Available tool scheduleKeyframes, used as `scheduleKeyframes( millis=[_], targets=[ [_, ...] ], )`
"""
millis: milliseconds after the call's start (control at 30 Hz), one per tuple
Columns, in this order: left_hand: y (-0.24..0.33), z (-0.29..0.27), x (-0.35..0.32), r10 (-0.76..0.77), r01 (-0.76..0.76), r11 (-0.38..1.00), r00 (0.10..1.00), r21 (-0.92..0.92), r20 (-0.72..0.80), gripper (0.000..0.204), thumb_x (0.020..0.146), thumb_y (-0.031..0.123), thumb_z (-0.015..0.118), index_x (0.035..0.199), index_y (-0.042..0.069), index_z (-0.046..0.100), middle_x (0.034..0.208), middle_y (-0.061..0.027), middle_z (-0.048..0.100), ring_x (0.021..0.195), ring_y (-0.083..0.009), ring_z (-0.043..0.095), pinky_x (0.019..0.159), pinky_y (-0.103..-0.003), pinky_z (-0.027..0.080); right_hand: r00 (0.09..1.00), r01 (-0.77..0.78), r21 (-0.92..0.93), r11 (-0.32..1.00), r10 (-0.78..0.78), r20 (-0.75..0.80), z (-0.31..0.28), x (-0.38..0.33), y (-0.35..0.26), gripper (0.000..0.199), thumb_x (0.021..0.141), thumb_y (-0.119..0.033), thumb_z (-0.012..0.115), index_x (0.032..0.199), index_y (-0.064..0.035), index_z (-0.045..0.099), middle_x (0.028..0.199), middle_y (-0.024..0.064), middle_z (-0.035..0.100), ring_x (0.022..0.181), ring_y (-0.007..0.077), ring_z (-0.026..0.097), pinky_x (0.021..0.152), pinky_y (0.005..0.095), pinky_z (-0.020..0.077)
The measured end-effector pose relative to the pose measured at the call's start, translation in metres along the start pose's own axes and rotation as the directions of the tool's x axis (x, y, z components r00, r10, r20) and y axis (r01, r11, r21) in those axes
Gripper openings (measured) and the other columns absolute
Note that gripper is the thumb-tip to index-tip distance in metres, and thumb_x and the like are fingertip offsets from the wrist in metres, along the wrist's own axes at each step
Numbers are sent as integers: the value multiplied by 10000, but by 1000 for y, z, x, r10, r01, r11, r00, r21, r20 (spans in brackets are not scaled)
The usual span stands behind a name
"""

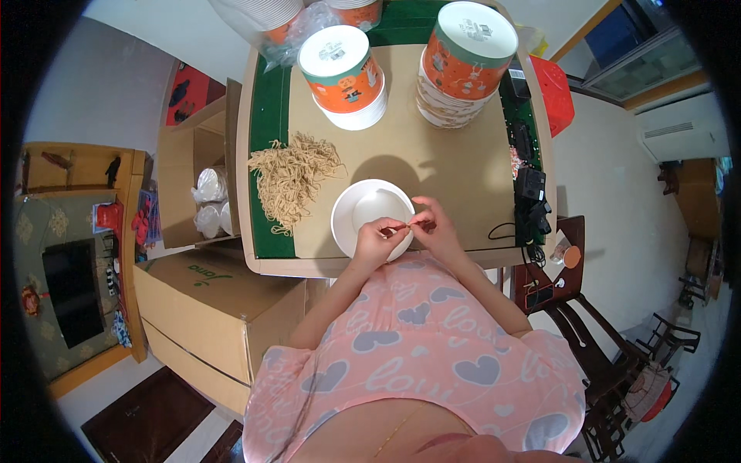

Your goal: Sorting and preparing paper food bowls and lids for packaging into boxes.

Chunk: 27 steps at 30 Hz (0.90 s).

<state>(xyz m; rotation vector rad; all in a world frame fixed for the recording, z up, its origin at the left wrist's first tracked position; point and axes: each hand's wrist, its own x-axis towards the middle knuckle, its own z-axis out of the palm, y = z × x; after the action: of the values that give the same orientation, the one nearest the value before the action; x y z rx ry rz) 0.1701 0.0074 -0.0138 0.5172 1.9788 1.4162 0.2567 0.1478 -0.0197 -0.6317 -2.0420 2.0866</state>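
A white paper bucket point(359, 202) stands at the table's near edge with its mouth toward me. Over its right rim, my left hand point(377, 241) and my right hand point(437, 231) meet, fingertips pinched close together. Whatever lies between them is too small to make out. To the left is a tangled heap of tan strings point(293, 179). Farther back, upside-down orange-and-green printed paper buckets stand in a left stack point(345, 85) and a taller right stack point(465, 65).
More buckets point(282, 23) in clear plastic stand at the far left. Black adapters and cables point(531, 185) line the table's right edge. Cardboard boxes point(224, 289) sit left of the table, one open with white bundles inside. A dark wooden chair point(575, 309) is at the right.
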Motion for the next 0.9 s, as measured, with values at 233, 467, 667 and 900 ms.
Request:
scheduleKeyframes(
  millis=[233, 467, 667, 900],
  targets=[
    [-4, 0, 1, -23, 23, 1000, 999, -12, -39, 86, 798, 62, 653, 851, -4, 671, 757, -40, 663, 656, -76, 581, 609, -224, 474, 1000, 22, -101, 995, -24, -11, 2, -2, -2, 422, 786, -36, 627, 1178, -100, 484, 774, 33, 626, 670, 98, 572, 645, 238, 477],
    [-6, -8, -1, -52, 47, 996, 996, -78, -71, 68, 805, 43, 633, 849, -6, 650, 771, -39, 656, 684, -80, 586, 646, -228, 475, 974, 218, -531, 819, -221, 58, 3, -6, -26, 251, 757, -79, 639, 995, -101, 565, 783, 80, 519, 680, 244, 539, 601, 349, 443],
    [-16, -8, -1, 22, -43, 987, 991, -157, -129, 94, 789, 46, 642, 873, 6, 630, 781, -47, 653, 690, -89, 597, 634, -226, 482, 984, 177, -622, 763, -140, 108, 11, 2, -28, 123, 758, -138, 652, 849, -74, 599, 789, 106, 524, 712, 293, 545, 627, 383, 439],
    [-19, -10, -3, 27, -45, 984, 994, -174, -106, 122, 787, 59, 650, 901, 18, 637, 791, -39, 658, 681, -84, 591, 621, -226, 482, 988, 157, -662, 733, -121, 100, 12, 4, -25, 112, 755, -151, 662, 811, -68, 611, 756, 104, 522, 683, 275, 543, 594, 380, 429]
  ],
)
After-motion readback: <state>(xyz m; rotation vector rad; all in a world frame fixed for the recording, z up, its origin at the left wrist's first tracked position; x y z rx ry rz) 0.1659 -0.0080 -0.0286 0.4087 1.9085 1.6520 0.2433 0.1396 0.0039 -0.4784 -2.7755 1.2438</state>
